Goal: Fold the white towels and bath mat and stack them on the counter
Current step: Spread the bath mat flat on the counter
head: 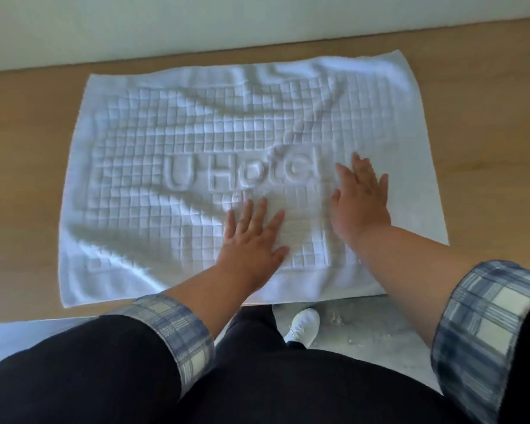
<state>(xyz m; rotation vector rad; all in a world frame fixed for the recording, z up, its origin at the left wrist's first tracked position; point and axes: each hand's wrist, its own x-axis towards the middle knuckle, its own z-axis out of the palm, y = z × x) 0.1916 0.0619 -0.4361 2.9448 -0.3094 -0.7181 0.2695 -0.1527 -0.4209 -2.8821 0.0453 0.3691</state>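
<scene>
Bath mat [172,142] lies spread flat, one layer, on the wooden counter [22,142]; long axis runs 9 to 3 o'clock. Near edge sits at the counter's front edge, far edge close to the wall at 12 o'clock.

Left hand [251,240]: palm down, fingers spread, pressing the mat at roughly 6 o'clock of its centre. Right hand [360,200]: palm down, fingers loosely spread, flat on the mat toward 4 o'clock. Neither hand pinches or grasps cloth.

Judgement: flat palms suggest smoothing. Creases run diagonally toward 1 o'clock and across the 7 o'clock corner; flattening first gives straight fold lines. No fold made yet.

Writing: raised woven letters at mat centre read "U Hotel", last letters distorted by a wrinkle. Surrounding texture is a raised square grid.

No folded towels in view.
</scene>
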